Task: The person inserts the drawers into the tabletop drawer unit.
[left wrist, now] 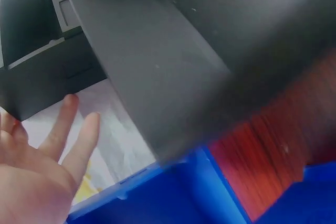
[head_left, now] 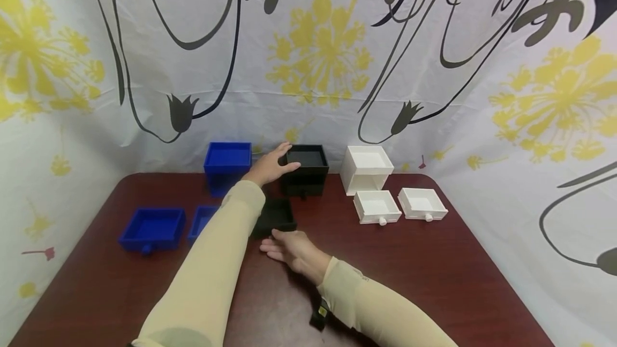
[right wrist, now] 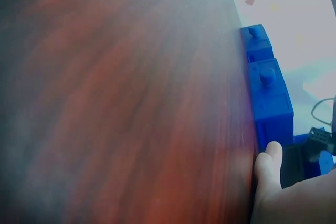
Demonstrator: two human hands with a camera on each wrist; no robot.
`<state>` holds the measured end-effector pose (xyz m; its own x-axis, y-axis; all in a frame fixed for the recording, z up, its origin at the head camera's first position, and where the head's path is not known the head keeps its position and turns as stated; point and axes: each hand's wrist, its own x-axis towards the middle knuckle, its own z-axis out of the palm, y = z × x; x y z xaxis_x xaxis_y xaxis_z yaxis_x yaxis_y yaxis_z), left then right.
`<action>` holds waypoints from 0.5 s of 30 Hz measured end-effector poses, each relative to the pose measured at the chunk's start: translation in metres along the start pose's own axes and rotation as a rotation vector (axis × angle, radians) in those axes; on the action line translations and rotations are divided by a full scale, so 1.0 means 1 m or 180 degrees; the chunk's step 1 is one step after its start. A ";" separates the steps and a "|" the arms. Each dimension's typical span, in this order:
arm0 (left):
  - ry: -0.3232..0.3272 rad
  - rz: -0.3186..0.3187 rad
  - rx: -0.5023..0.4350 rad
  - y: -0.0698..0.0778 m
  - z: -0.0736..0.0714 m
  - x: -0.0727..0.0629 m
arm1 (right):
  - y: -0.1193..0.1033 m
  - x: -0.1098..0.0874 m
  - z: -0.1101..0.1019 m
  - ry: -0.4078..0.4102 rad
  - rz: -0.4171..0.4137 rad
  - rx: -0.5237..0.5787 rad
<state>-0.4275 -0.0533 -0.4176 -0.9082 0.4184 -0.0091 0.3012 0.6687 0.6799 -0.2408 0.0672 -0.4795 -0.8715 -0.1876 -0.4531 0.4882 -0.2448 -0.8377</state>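
A black box-shaped cabinet (head_left: 307, 173) stands near the back edge, with a small knob low on its front. My left hand (head_left: 272, 166) is at its left side, fingers spread and extended; the left wrist view shows the fingers (left wrist: 86, 135) close to a black wall, and contact is unclear. In front of the cabinet lies a loose black drawer (head_left: 277, 217), partly hidden by my left sleeve. My right hand (head_left: 295, 250) is at the drawer's front edge with straight fingers. The right wrist view shows its thumb side (right wrist: 269, 169) beside the dark drawer.
A blue cabinet (head_left: 227, 167) and two blue drawers, one at the far left (head_left: 153, 229) and one (head_left: 201, 218) partly behind the sleeve, are on the left. A white cabinet (head_left: 367, 167) with two white drawers (head_left: 377, 208) stands right. Patterned cloth (head_left: 308, 117) hangs behind the table (head_left: 409, 261).
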 end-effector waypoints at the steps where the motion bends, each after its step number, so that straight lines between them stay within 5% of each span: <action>1: -0.0002 -0.0003 0.0005 0.000 0.000 0.000 | 0.000 0.000 -0.002 0.0024 -0.0025 -0.0012; 15: 0.0035 0.0009 -0.0015 -0.001 0.003 0.001 | -0.018 -0.006 -0.037 0.0163 -0.0299 -0.0082</action>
<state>-0.4281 -0.0510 -0.4204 -0.9105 0.4136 0.0008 0.3025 0.6646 0.6833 -0.2464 0.1084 -0.4727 -0.9149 -0.1160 -0.3866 0.4035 -0.2344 -0.8845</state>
